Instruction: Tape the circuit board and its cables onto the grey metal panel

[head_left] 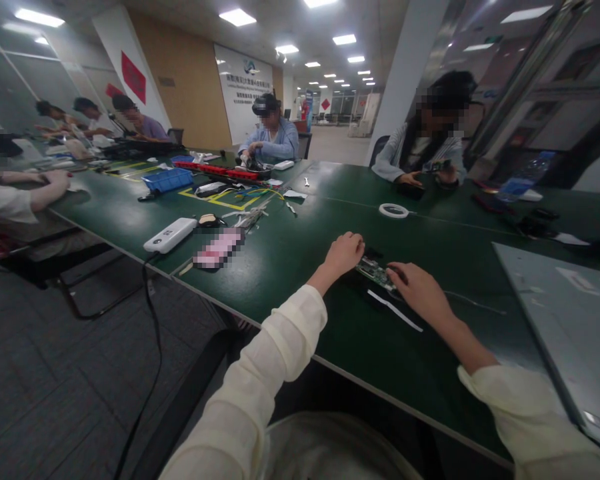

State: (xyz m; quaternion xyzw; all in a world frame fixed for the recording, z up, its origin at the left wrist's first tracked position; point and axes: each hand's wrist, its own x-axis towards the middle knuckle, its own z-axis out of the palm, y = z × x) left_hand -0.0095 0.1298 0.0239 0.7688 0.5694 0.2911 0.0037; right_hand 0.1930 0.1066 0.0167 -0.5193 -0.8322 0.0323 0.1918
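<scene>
A green circuit board [376,271] with metal connectors lies low over the table in front of me. My left hand [347,252] is closed, its curled fingers on the board's left end. At the opposite end my right hand [416,285] grips the edge between thumb and fingers, partly covering it. Just beyond the board, by my left fingers, there is a small dark piece [374,253] whose kind I cannot make out. A white flat strip [394,311] rests on the table on the near side, and a thin wire [475,303] trails to the right of my right hand.
A large grey metal panel [555,320] occupies the right side of the green table [290,280]. Leftward are a phone [219,249], a white power bank [171,235] with a cable and a blue tray [167,179]. A white ring [393,211] lies ahead. Several people sit around.
</scene>
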